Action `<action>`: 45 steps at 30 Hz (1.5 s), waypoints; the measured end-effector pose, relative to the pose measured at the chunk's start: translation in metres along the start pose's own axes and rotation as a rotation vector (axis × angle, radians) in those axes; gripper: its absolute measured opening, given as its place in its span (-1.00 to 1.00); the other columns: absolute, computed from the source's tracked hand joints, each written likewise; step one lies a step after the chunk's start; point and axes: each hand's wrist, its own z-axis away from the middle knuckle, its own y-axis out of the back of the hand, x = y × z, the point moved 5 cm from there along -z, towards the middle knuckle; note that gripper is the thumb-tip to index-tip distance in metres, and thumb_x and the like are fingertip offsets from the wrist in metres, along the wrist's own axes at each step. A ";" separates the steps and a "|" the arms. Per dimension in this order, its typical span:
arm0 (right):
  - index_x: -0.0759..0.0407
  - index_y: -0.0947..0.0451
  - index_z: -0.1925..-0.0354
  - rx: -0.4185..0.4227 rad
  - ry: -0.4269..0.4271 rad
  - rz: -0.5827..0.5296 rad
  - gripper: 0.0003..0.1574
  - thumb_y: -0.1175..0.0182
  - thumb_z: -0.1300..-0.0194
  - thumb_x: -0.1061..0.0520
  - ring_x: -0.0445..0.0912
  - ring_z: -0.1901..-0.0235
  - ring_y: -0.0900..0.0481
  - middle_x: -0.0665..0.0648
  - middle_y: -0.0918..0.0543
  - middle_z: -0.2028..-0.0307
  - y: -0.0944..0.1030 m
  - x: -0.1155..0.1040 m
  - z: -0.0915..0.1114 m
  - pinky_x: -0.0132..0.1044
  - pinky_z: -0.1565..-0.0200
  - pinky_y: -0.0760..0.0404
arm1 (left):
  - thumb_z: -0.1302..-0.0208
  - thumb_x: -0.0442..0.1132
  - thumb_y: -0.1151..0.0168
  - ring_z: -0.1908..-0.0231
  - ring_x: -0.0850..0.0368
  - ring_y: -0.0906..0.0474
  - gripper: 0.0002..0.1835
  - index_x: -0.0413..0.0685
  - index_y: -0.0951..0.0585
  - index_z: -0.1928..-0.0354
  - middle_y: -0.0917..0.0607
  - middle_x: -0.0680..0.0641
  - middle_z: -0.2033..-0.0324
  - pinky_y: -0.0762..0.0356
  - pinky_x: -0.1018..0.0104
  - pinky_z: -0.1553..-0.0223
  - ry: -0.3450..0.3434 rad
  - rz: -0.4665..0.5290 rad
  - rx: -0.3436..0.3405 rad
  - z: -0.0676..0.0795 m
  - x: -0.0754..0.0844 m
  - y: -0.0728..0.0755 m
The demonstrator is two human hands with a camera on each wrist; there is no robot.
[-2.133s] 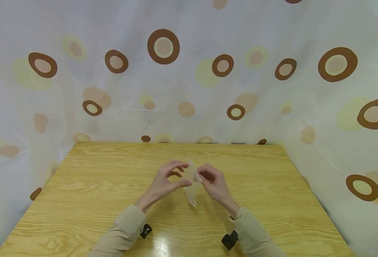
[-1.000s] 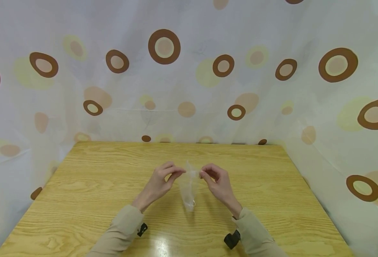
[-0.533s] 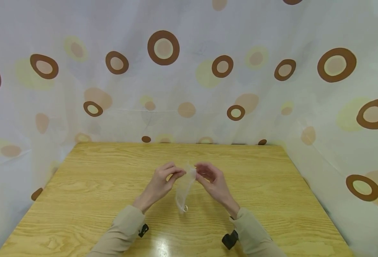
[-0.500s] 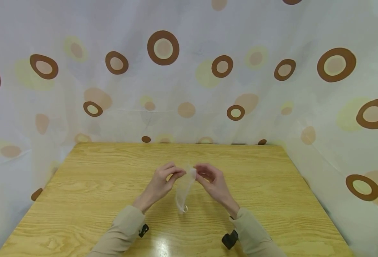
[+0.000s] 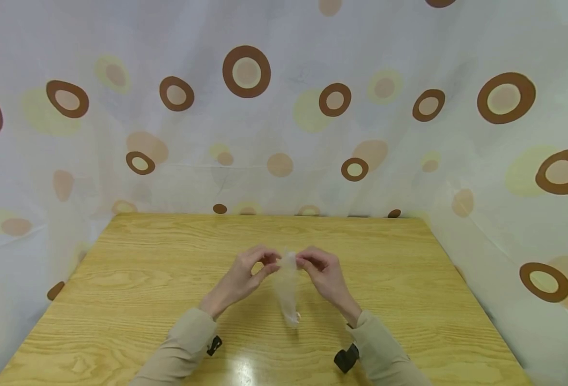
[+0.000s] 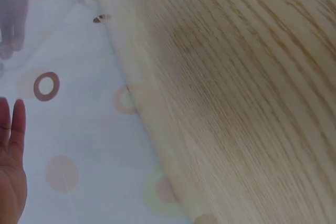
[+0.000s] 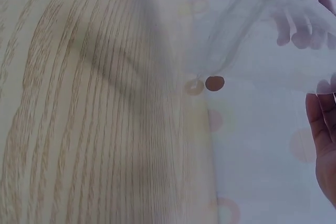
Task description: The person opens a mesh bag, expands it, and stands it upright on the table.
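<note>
A thin, see-through whitish bag hangs upright between my two hands, over the middle of the table. A small pale loop shows at its lower end. My right hand pinches the upper right edge between thumb and forefinger. At the upper left edge, the curled fingers and thumb of my left hand hold the bag. In the right wrist view the film of the bag spreads across the top, with fingers showing through it. The left wrist view catches only part of the left hand, at its left border.
The wooden table lies under both hands. A pale curtain with brown rings and spots stands behind it and along its sides. Black straps with a buckle hang below the sleeves.
The left hand's pinch has loosened slightly, its thumb and forefinger farther apart than half a second ago. The bag's lower end has swung right. The right hand has shifted slightly and now pinches the edge.
</note>
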 end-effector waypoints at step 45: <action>0.43 -0.60 0.23 -0.051 -0.029 0.010 -0.88 -0.11 -0.42 0.41 -0.33 0.39 -0.52 0.26 -0.60 0.42 -0.003 -0.001 0.003 -0.41 0.31 -0.59 | -0.07 -0.38 -0.52 0.10 0.10 -0.42 -0.78 -0.08 -0.72 0.22 -0.55 -0.05 0.12 -0.49 0.28 0.06 -0.098 -0.046 0.024 0.001 0.006 -0.002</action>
